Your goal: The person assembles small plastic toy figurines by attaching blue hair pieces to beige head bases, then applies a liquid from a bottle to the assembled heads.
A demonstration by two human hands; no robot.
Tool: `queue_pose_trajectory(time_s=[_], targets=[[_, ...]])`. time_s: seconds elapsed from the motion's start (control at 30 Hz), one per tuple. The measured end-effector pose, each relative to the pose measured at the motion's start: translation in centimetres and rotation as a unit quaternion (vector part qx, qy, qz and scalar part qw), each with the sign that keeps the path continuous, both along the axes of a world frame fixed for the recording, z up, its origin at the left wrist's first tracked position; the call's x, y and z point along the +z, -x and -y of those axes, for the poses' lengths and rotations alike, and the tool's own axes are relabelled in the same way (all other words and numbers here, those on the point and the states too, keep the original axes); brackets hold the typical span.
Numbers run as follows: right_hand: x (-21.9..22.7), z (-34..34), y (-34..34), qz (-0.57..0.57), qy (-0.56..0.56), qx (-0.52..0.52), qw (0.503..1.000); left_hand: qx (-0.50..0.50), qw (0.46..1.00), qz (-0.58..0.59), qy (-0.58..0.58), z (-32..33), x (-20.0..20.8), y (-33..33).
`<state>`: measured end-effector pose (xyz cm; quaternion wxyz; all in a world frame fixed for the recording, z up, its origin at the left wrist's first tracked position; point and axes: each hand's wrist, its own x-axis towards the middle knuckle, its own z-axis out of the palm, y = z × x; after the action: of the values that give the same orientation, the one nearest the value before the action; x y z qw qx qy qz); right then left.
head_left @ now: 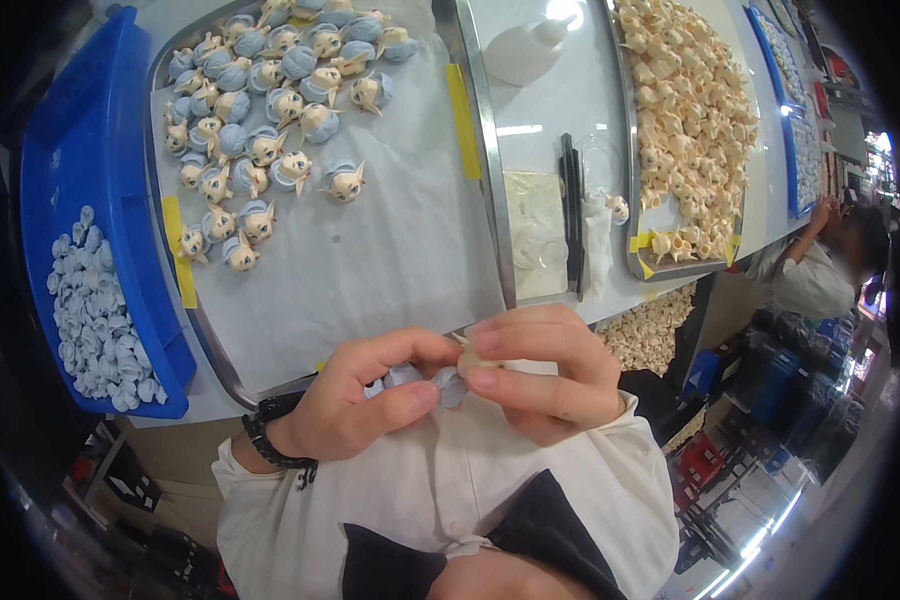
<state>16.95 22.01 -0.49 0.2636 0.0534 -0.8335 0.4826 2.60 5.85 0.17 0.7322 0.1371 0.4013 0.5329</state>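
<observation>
Both hands meet in front of my chest, just off the near edge of the table. My left hand [360,400] is closed around light blue doll hair pieces [448,386], one of them showing between thumb and forefinger. A cream doll face piece [469,361] is pinched between the thumb and fingers of my right hand [550,375]. It touches or nearly touches the blue hair; the fingers hide the exact contact. Beyond my hands, a metal tray [492,170] lined with white sheet carries many small doll heads [290,172] with blue hair and pointed ears.
At the left stands a blue bin [80,75] with loose blue hair pieces [100,310]. A second tray at the right holds heaped cream pieces [685,110]. Between the trays are a white bottle [525,55] and a slim black tool [572,215]. A co-worker [820,265] sits far right.
</observation>
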Motion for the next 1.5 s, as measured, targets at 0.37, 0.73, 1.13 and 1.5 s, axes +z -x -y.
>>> queue_pose_trajectory(time_s=[0.37,0.73,1.13,1.5], targets=[[-0.1,0.4,0.1,-0.016,0.066,-0.033,0.997,0.051,0.990,-0.112,-0.065,0.0,-0.1,-0.6],[-0.1,0.3,-0.2,-0.039,-0.076,-0.077,0.993,0.033,0.991,-0.110,-0.075,-0.2,0.1,-0.4],[3.3,-4.2,-1.7,0.218,-0.171,-0.223,0.934,0.178,0.983,0.044,-0.030,0.3,-1.3,-0.2],[2.4,-5.2,-0.8,0.245,-0.228,-0.128,0.934,0.210,0.975,0.042,-0.056,0.3,-2.0,-0.2]])
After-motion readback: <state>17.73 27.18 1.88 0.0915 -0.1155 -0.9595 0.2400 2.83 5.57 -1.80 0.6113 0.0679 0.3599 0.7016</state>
